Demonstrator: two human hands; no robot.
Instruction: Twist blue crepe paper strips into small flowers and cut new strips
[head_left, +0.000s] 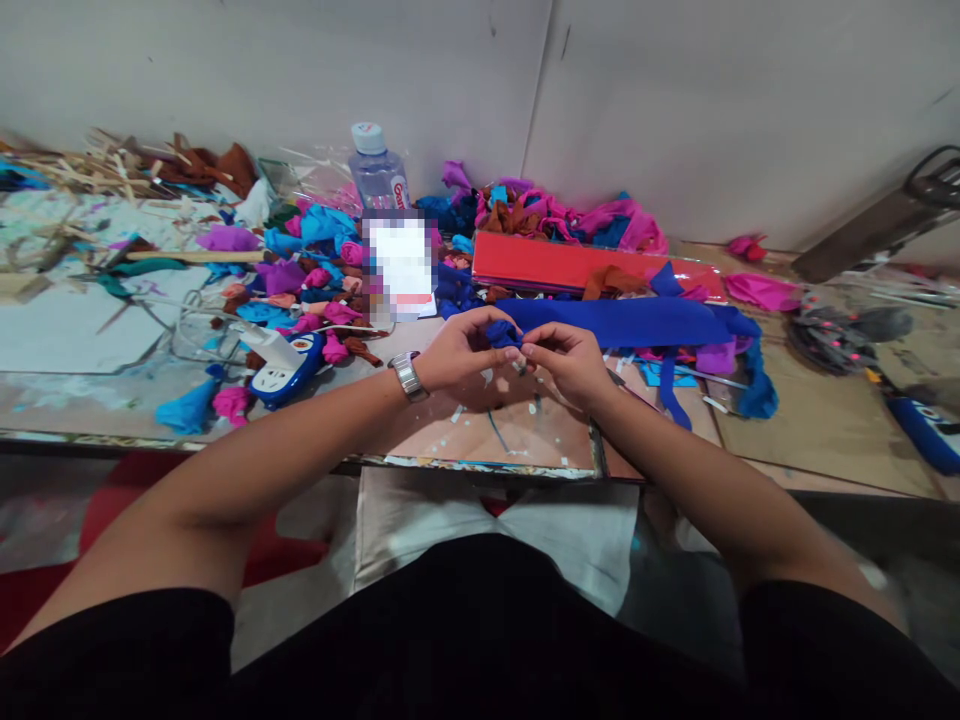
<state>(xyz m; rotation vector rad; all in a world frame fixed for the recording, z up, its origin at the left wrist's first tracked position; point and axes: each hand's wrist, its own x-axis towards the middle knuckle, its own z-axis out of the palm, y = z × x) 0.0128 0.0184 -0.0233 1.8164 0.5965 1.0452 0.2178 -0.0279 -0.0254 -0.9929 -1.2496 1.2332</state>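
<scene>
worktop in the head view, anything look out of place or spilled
The blue power strip lies among crumpled pink and blue pieces, white cable loosely looped beside it: untidy. White specks dot the worktop.

both hands (523, 358) pinch a dark-blue flower (501, 333) above the table (450, 437).

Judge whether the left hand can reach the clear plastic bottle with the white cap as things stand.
Probably, though the left hand should first release the crumpled deep-blue piece; the upright bottle rises above the low crumpled blue and pink pieces, its cap uncovered.
</scene>
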